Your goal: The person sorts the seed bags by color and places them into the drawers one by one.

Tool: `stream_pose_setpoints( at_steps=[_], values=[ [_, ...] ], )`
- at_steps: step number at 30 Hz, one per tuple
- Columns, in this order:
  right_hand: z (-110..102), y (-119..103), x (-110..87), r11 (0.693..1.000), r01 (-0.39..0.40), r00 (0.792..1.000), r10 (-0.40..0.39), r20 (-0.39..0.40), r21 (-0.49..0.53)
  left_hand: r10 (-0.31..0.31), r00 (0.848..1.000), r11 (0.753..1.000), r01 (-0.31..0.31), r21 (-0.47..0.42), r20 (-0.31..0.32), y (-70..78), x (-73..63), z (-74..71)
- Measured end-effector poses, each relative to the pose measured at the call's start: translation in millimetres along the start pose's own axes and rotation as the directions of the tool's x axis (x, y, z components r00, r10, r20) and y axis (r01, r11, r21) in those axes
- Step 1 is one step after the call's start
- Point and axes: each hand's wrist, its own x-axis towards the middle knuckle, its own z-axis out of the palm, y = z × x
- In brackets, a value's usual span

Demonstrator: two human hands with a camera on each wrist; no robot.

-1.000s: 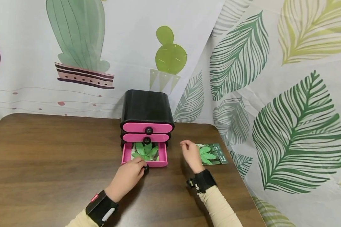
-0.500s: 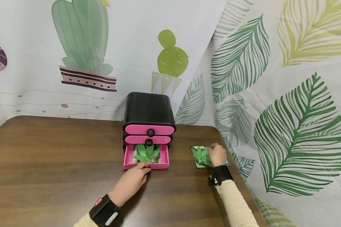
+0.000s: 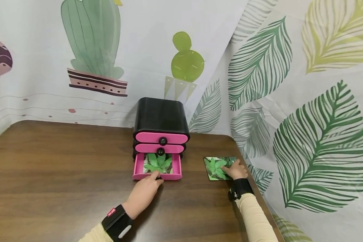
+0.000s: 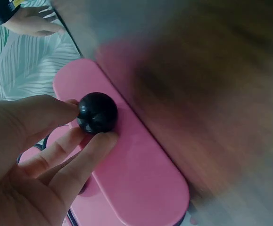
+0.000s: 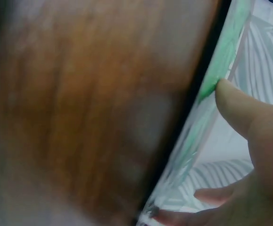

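My left hand [image 3: 143,195] holds the round black knob [image 4: 97,113] of the bottom pink drawer [image 3: 139,176], thumb on one side and fingertips on the other in the left wrist view. This drawer is pulled out of a small black chest of drawers [image 3: 161,114]. Inside it lies a leaf picture card [image 3: 158,164]. To the right, my right hand [image 3: 237,171] touches a second leaf picture card [image 3: 214,168] on the table. The right wrist view has its thumb [image 5: 228,96] on the card's face and the other fingers spread toward the far end, hiding part of it.
Two upper pink drawers [image 3: 149,137] are pushed in. The brown wooden table [image 3: 63,174] reaches its right edge just past my right hand. Printed cloth [image 3: 145,50] with cactus and leaf patterns hangs behind and to the right.
My right hand has moved right, from beside the card's left edge to over its right part, and its fingers have spread since half a second ago. My left hand stays at the bottom drawer.
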Motion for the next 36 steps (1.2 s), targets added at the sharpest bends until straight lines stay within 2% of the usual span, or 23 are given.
stream_pose_setpoints(
  at_steps=[4, 7, 11, 13, 15, 16, 19, 21, 22, 23, 26, 29, 33, 36],
  values=[
    [1.1, -2.7, -2.2, 0.999, 0.021, 1.0, -0.021, 0.001, -0.032, -0.013, 1.0, 1.0, 0.013, 0.01, -0.002, 1.3, 1.4, -1.7],
    [2.1, -2.6, -2.1, 0.999, 0.025, 1.0, -0.025, -0.007, -0.02, -0.026, 1.0, 0.999, 0.025, 0.021, 0.004, 3.2, 2.2, -3.5],
    [4.0, 2.3, 4.1, 0.997, 0.012, 1.0, -0.014, 0.021, 0.071, -0.051, 0.998, 0.999, 0.051, 0.011, 0.021, 7.0, 3.2, -4.7],
    [9.2, 13.0, 15.5, 0.99, 0.04, 0.999, -0.044, 0.028, 0.134, -0.063, 0.998, 0.998, 0.063, 0.001, 0.031, 8.9, 3.7, -4.6],
    [13.8, 24.6, 24.7, 0.966, 0.098, 0.992, -0.114, 0.053, 0.241, -0.072, 0.997, 0.997, 0.072, -0.005, 0.037, 10.1, 4.3, -4.2],
    [22.6, 38.9, 39.0, 0.932, 0.172, 0.98, -0.194, 0.039, 0.319, -0.076, 0.996, 0.997, 0.076, -0.005, 0.041, 10.5, 4.5, -4.4],
    [27.4, 52.2, 46.1, 0.874, 0.226, 0.955, -0.286, 0.079, 0.431, -0.082, 0.995, 0.997, 0.082, -0.001, 0.052, 10.3, 4.9, -4.8],
    [20.5, 45.9, 32.3, 0.846, 0.215, 0.946, -0.304, 0.11, 0.489, -0.084, 0.995, 0.996, 0.084, 0.001, 0.054, 9.7, 4.7, -5.2],
    [18.4, 43.8, 28.3, 0.85, 0.195, 0.948, -0.291, 0.127, 0.489, -0.084, 0.995, 0.996, 0.084, 0.004, 0.055, 9.3, 4.6, -5.4],
    [7.2, 30.4, 9.2, 0.871, 0.143, 0.956, -0.244, 0.161, 0.47, -0.082, 0.995, 0.997, 0.082, 0.005, 0.051, 8.9, 4.6, -5.6],
    [-12.8, 11.3, -26.5, 0.842, 0.131, 0.944, -0.267, 0.192, 0.523, -0.074, 0.997, 0.997, 0.074, 0.01, 0.032, 8.3, 4.4, -5.6],
    [-26.0, -1.5, -51.8, 0.819, 0.121, 0.939, -0.277, 0.202, 0.561, -0.067, 0.998, 0.998, 0.067, 0.008, 0.018, 8.5, 3.9, -5.4],
    [-26.0, -7.8, -63.4, 0.759, 0.115, 0.928, -0.312, 0.202, 0.641, -0.069, 0.998, 0.997, 0.069, -0.019, -0.005, 9.5, 2.8, -5.6],
    [-20.5, -12.0, -66.4, 0.699, 0.105, 0.902, -0.366, 0.228, 0.707, -0.07, 0.997, 0.997, 0.069, -0.035, -0.018, 10.6, 1.3, -6.5]
  ],
)
